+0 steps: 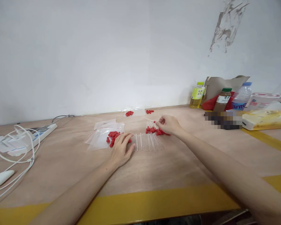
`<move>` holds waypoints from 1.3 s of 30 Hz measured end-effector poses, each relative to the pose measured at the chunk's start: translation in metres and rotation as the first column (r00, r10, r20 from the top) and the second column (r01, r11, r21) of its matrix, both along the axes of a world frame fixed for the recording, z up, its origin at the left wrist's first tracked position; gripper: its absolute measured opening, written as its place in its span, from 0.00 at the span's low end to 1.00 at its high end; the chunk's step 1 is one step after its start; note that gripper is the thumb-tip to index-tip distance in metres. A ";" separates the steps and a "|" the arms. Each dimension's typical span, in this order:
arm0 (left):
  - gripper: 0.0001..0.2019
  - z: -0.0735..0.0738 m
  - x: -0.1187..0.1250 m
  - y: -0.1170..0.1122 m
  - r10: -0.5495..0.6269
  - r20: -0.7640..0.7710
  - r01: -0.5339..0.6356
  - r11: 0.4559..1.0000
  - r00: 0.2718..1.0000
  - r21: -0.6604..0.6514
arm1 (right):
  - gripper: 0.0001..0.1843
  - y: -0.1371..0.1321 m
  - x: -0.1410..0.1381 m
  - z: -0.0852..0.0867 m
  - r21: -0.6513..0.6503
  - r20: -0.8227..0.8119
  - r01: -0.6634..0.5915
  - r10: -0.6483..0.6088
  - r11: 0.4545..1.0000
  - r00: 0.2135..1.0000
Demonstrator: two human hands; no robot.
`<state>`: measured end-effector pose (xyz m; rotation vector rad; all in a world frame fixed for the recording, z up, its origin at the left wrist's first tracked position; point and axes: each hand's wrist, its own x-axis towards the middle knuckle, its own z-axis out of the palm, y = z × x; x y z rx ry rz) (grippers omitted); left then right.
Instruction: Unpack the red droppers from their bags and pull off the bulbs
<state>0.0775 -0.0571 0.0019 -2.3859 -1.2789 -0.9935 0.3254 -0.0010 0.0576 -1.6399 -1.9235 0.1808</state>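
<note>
A row of clear thin tubes [146,142] lies on the wooden table [154,168]. My left hand [121,150] rests flat beside their left end, fingers stretched over a pile of loose red caps [112,136] on clear plastic bags [100,137]. My right hand [168,125] is raised a little over several red-capped tubes [152,129] and pinches one thin tube with a red cap [151,120] between thumb and fingers.
More red caps in bags [138,112] lie near the wall. A power strip with white cables [30,136] is at the left. Bottles [198,95], a paper bag [224,84] and a tissue pack [265,120] stand at the right. Yellow tape runs along the table's front edge [154,203].
</note>
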 end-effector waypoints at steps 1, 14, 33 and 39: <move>0.19 0.001 0.000 0.000 0.000 -0.005 0.000 0.999 1.000 0.032 | 0.10 -0.010 0.003 -0.006 0.099 -0.032 -0.110 0.114 0.989 0.993; 0.11 0.001 0.021 -0.015 -0.065 -0.363 0.141 0.972 0.930 0.187 | 0.08 -0.062 -0.009 -0.067 0.446 0.175 -0.460 0.430 0.768 0.886; 0.08 0.009 0.026 -0.028 -0.188 -0.423 0.322 0.907 0.886 0.271 | 0.08 -0.074 -0.005 -0.052 0.443 0.331 -0.647 0.557 0.621 0.762; 0.10 0.020 -0.001 -0.020 -0.193 -0.286 0.275 0.919 0.939 0.284 | 0.10 -0.059 0.028 -0.040 0.458 0.210 -0.578 0.549 0.676 0.809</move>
